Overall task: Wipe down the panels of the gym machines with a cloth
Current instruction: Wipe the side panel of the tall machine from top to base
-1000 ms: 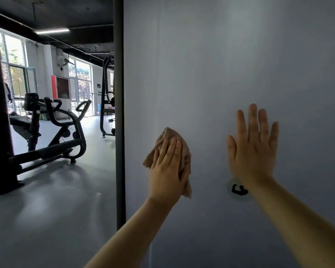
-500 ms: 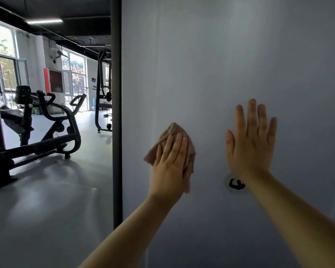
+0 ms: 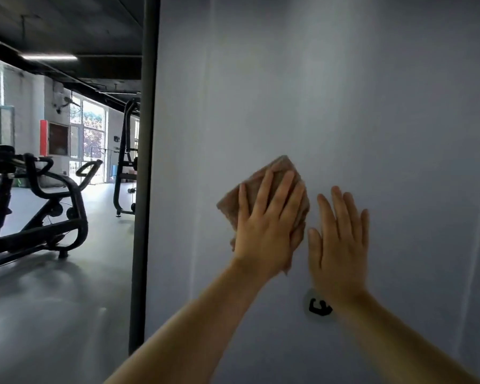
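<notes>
While the crumpled tan fabric cloth (image 3: 263, 184) is pressed flat against the pale grey machine panel (image 3: 344, 106) by the spread left hand (image 3: 266, 231), above-left of the round black-marked sticker (image 3: 317, 306), the right hand (image 3: 340, 239) is laid open beside it. Being soft and light, the cloth is best held under the whole palm.

Cloth (image 3: 263, 187) on panel (image 3: 344, 106), under left hand (image 3: 269, 234)

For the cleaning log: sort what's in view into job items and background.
Job: cloth, left hand pressing it flat, right hand flat on the panel.
Background: round sticker, black post, exercise machine, rack.
</notes>
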Available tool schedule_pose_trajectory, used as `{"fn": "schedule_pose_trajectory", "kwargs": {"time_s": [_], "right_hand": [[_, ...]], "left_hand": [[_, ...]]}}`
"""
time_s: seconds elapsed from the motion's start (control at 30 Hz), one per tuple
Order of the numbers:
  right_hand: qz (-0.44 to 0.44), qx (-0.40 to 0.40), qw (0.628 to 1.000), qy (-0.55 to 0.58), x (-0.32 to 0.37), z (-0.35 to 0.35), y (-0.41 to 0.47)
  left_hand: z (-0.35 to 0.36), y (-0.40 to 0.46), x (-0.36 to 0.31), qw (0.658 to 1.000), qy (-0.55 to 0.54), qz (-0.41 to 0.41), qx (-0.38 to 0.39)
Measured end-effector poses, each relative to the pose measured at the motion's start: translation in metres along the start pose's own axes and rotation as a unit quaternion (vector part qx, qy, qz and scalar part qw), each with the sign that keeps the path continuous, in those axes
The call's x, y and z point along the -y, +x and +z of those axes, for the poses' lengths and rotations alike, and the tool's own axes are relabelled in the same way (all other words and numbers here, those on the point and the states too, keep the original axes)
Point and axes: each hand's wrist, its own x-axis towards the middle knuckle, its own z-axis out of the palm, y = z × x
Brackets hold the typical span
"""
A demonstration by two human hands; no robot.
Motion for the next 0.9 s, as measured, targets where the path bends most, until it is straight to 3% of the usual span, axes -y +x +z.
{"fn": "schedule_pose_trajectory", "kwargs": {"time_s": [0.13, 0.23, 0.33, 0.4, 0.47, 0.57, 0.73, 0.8, 0.9], "right_hand": [[-0.024, 0.01, 0.999, -0.041, -0.002, -0.012, 0.026], [-0.009, -0.001, 0.999, -0.039, 0.0, -0.014, 0.052], [0.006, -0.003, 1.0, -0.02, 0.006, -0.008, 0.052], [-0.002, 0.006, 0.999, -0.034, 0.006, -0.003, 0.046], [-0.004, 0.011, 0.999, -0.053, 0.005, 0.0, 0.045], [0.001, 0.012, 0.998, -0.062, 0.005, 0.0, 0.047], [-0.023, -0.011, 0.999, -0.031, 0.013, -0.001, 0.041], [-0.064, -0.03, 0.997, -0.011, 0.03, 0.003, 0.04], [-0.088, -0.025, 0.996, 0.006, 0.059, 0.014, 0.038]], "left_hand": [[-0.021, 0.077, 0.045, 0.999, 0.026, -0.011, -0.041], [-0.028, 0.085, 0.072, 0.986, -0.062, -0.153, -0.029], [-0.019, 0.045, 0.08, 0.94, -0.148, -0.302, -0.053], [-0.007, 0.006, 0.068, 0.92, -0.172, -0.348, -0.056], [0.005, -0.032, 0.039, 0.944, -0.131, -0.298, -0.045], [0.017, -0.069, -0.005, 0.993, -0.033, -0.114, 0.003], [0.011, -0.036, 0.05, 0.986, 0.026, 0.165, -0.016], [0.004, -0.009, 0.082, 0.983, 0.031, 0.179, -0.031], [-0.001, 0.014, 0.109, 0.998, -0.038, -0.003, -0.051]]}}
